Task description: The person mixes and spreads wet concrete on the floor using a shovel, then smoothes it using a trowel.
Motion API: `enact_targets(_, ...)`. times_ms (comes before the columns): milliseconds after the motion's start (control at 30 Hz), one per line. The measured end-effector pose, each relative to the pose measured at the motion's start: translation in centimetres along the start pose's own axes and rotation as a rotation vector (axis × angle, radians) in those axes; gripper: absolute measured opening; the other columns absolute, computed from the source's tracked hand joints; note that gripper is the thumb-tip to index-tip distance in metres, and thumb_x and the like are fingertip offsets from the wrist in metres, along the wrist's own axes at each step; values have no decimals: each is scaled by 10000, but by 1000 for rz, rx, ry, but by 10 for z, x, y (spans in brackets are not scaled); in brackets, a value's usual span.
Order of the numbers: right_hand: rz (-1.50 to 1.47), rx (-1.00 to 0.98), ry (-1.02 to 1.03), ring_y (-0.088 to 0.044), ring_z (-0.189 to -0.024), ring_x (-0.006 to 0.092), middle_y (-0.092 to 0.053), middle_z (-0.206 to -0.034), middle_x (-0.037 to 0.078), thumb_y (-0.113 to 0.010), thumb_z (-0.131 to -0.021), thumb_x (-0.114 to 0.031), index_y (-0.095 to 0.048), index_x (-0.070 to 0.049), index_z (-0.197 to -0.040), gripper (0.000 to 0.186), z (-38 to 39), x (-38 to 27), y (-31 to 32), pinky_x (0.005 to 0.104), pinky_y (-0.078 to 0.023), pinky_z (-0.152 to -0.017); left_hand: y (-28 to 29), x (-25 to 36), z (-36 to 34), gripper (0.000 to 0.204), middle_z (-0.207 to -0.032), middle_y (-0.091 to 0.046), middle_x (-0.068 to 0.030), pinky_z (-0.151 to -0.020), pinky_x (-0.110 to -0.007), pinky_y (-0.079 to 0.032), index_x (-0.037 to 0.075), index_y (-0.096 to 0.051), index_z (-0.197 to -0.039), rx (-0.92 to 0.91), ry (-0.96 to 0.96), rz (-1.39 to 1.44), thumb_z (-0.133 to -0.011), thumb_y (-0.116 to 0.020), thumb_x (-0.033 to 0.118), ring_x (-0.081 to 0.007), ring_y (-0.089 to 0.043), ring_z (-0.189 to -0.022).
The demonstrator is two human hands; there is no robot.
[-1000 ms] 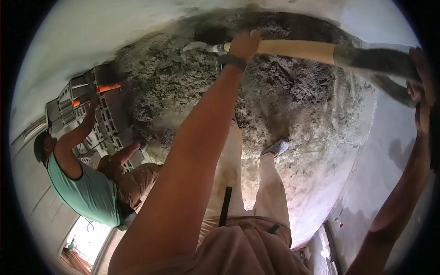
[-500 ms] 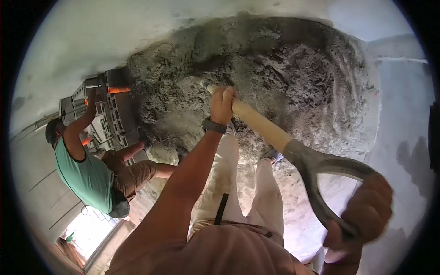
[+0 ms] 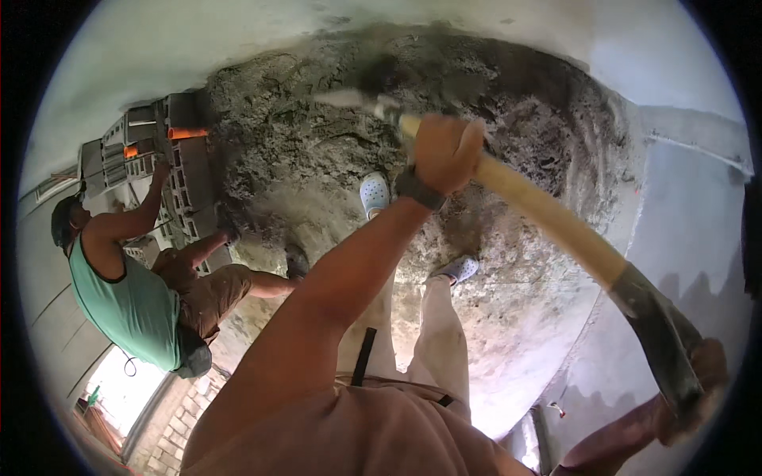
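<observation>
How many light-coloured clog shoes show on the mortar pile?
2: one clog just left of the left hand gripping the shovel handle; the other clog lower, beside the trouser leg.

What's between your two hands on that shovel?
In the head view, only the pale wooden shaft runs between them. The left hand grips it near the blade, and the right hand holds the dark handle end.

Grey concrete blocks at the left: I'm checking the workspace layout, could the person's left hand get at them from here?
Probably not. The left hand grips the wooden shovel handle over the grey mortar pile; the grey concrete blocks lie beyond it, beside the crouching co-worker.
</observation>
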State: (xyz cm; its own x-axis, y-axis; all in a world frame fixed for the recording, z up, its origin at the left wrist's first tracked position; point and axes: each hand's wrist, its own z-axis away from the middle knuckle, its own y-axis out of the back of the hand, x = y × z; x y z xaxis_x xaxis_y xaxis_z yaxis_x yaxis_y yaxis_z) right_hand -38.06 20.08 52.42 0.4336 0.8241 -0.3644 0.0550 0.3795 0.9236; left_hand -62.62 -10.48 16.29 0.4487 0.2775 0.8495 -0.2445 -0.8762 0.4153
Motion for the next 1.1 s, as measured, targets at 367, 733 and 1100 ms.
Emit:
enact_targets(367,-399,201,551,-459,-533,181,-484,-608,71,-667,-883,-152,-510,-35,-706,264,-100,-190,-257,338,-352,-495,92,-260,-50,171,-692,-614,-179,-615,-553,-475,57,-653,-867,-116,-253,-441,-883,-617,223,-387,-609,-647)
enact_targets(733,-346,71,245,-273,-622,62,-322,-631,-44,-589,-954,-122,-369,-88,-668,363,-158,-247,-203,280,-208,-555,107,-237,-46,80,-700,-595,-155,-573,-492,-487,114,-602,-920,-14,-94,-544,-865,-650,147,-354,-600,-651)
enact_targets(1100,-227,161,356,-609,-1012,199,-659,-1069,163,-612,-949,-170,-653,29,-1191,315,-62,-119,-102,349,-470,-947,78,-86,61,72,-694,-623,-166,-542,-452,-490,53,-614,-834,200,24,-420,-855,-635,118,-358,-621,-619)
